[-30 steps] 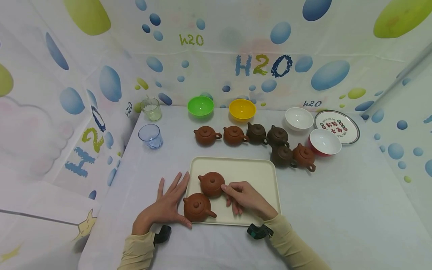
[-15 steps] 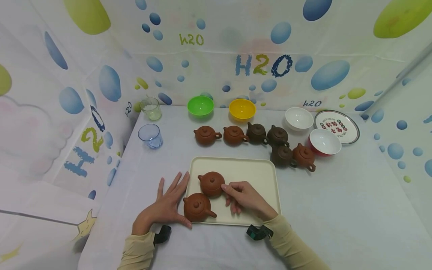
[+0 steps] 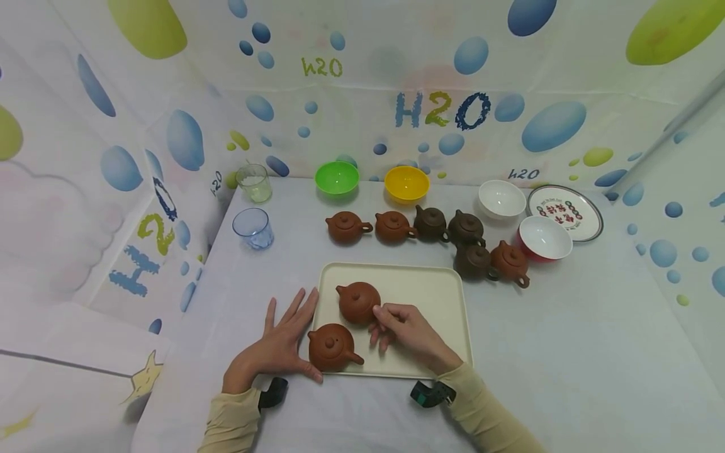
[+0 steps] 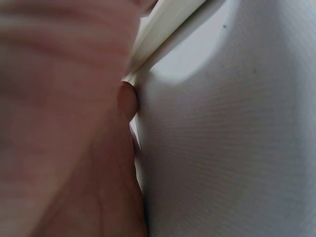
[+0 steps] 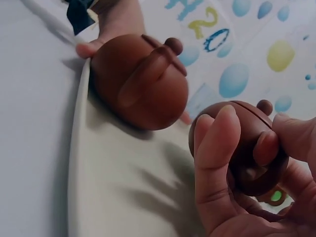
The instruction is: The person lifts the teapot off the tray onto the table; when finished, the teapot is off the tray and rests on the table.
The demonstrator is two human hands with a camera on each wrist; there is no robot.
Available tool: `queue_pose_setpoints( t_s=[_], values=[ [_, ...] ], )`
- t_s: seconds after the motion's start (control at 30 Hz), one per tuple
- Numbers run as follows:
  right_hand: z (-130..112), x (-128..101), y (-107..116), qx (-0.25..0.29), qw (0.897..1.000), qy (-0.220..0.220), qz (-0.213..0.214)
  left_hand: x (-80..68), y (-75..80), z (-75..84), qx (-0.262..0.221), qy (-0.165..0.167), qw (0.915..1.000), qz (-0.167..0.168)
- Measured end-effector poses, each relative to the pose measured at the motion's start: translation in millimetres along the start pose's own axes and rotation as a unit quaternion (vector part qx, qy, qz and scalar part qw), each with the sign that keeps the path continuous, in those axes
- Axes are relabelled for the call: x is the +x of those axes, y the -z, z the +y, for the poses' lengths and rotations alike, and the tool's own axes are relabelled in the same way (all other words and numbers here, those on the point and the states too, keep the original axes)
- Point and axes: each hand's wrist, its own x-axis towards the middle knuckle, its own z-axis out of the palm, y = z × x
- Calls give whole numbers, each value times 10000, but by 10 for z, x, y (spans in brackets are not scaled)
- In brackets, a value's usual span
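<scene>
Head view: I am gripping one teapot (image 3: 358,302) with my right hand (image 3: 409,333), left hand (image 3: 277,349) lying flat; two teapots are sitting on the tray (image 3: 436,296), six are waiting.

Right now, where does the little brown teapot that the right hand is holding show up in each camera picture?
Head: held teapot sits on the tray's left half, left of the right hand.
Left wrist: not in view; only the cream tray edge shows.
Right wrist: held teapot at lower right, between the fingers.
Shared landmark: the cream tray.

"H2O", "h2o" printed on backdrop (image 3: 362,94).
</scene>
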Motion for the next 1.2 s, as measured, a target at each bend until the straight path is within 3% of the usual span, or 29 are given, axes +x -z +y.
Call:
queue_pose_setpoints(
  t_s=[0.23, 0.43, 0.67, 0.97, 1.2],
  values=[
    [-129, -127, 38, 176, 9996, 164, 137, 13, 59, 73, 114, 378, 9989, -268],
    [-216, -263, 63, 147, 9991, 399, -67, -6, 78, 74, 30, 193, 9997, -128],
    [-154, -552, 200, -60, 9985, 521, -169, -4, 57, 67, 8, 92, 9999, -142],
    [-114, -1147, 867, -446, 9944, 730, 615, -2, 19, 15, 120, 170, 9997, -106],
    [-24, -1381, 1416, -884, 9858, 472, 1349, -3, -25, -42, 166, 168, 9997, -101]
  ],
)
